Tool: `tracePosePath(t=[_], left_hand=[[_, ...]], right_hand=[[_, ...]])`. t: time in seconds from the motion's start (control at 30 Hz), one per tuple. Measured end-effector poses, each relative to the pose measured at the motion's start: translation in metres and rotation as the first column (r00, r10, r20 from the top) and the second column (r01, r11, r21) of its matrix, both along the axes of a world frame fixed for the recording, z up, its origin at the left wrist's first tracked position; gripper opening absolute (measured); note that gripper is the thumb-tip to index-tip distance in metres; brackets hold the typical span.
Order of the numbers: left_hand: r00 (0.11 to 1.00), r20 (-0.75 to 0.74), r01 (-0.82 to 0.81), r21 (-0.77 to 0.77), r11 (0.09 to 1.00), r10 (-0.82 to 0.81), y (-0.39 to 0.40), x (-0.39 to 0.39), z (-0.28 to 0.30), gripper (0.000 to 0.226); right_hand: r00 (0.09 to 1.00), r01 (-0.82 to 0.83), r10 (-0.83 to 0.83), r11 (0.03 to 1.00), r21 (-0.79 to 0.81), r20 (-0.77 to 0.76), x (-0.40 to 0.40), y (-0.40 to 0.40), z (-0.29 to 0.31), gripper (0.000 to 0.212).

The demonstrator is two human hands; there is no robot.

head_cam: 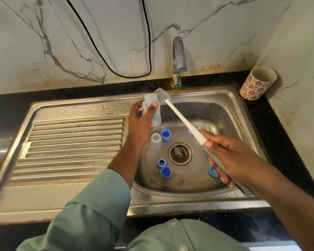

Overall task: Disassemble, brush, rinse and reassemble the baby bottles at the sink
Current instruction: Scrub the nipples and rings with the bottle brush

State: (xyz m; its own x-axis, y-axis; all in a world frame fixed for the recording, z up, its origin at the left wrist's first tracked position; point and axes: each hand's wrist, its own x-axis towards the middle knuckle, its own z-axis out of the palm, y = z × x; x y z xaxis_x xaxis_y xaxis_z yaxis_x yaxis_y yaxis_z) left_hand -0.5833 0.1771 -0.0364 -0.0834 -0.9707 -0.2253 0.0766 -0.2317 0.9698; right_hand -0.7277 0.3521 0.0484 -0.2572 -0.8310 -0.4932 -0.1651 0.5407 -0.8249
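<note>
Two hands are working over the sink: the left hand is gripping a clear baby bottle round its body (light, likely slick when wet), tilted above the basin, while the right hand is clamping the brush handle, bristles beside the bottle's mouth

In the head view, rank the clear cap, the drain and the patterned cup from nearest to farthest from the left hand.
Measured from the left hand, which holds the bottle:
1. Clear cap: in the basin, right beside the wrist.
2. Drain: centre of the basin, further to the right.
3. Patterned cup: on the dark counter at the far right corner, outside the sink.
</note>
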Motion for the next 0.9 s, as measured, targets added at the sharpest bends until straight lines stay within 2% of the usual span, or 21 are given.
tracePosePath(t=[0.1, 0.23, 0.3, 0.37, 0.43, 0.53, 0.6, 0.73, 0.83, 0.9], left_hand=[[0.990, -0.134, 0.048, 0.048, 0.998, -0.041, 0.006, -0.003, -0.001, 0.037], [0.960, -0.254, 0.139, 0.080, 0.987, -0.114, -0.004, 0.010, -0.002, 0.031], [0.946, -0.270, 0.219, 0.137, 0.966, -0.176, -0.003, 0.013, -0.003, 0.048], [0.918, -0.354, 0.267, 0.225, 0.937, -0.177, -0.004, 0.017, -0.007, 0.067], [0.890, -0.422, 0.312, 0.286, 0.906, -0.173, -0.009, 0.024, -0.007, 0.066], [0.888, -0.383, 0.387, 0.322, 0.864, -0.255, -0.012, 0.026, -0.005, 0.060], [0.898, -0.394, 0.341, 0.340, 0.876, -0.196, -0.008, 0.018, -0.001, 0.056], [0.872, -0.463, 0.032, 0.375, 0.926, 0.157, -0.020, 0.009, 0.003, 0.038], [0.881, -0.439, 0.000, 0.371, 0.929, 0.176, -0.028, 0.009, 0.000, 0.054], [0.884, -0.438, 0.017, 0.377, 0.926, 0.162, -0.032, 0.007, 0.001, 0.059]], right_hand=[[0.999, 0.038, -0.038, 0.999, -0.005, 0.032, 0.001, -0.001, -0.004, 0.039], [0.983, 0.059, -0.059, 0.998, 0.003, 0.176, -0.005, 0.008, -0.001, 0.038], [0.976, 0.073, -0.071, 0.997, 0.000, 0.206, -0.007, 0.006, -0.002, 0.038], [0.978, 0.062, -0.059, 0.998, -0.012, 0.198, -0.008, 0.005, -0.002, 0.038], [0.979, 0.050, -0.047, 0.999, -0.010, 0.199, -0.009, 0.007, -0.002, 0.038], [0.977, 0.065, -0.062, 0.998, -0.006, 0.206, -0.003, 0.000, -0.010, 0.037], [0.976, 0.079, -0.071, 0.996, -0.031, 0.205, 0.004, -0.007, -0.016, 0.036], [0.999, 0.048, -0.045, 0.993, -0.109, 0.030, 0.015, -0.007, -0.023, 0.038], [0.990, -0.021, 0.002, 0.990, -0.137, -0.139, 0.018, -0.007, -0.022, 0.044], [0.965, -0.135, 0.102, 0.983, -0.123, -0.243, 0.023, -0.009, -0.021, 0.046]])
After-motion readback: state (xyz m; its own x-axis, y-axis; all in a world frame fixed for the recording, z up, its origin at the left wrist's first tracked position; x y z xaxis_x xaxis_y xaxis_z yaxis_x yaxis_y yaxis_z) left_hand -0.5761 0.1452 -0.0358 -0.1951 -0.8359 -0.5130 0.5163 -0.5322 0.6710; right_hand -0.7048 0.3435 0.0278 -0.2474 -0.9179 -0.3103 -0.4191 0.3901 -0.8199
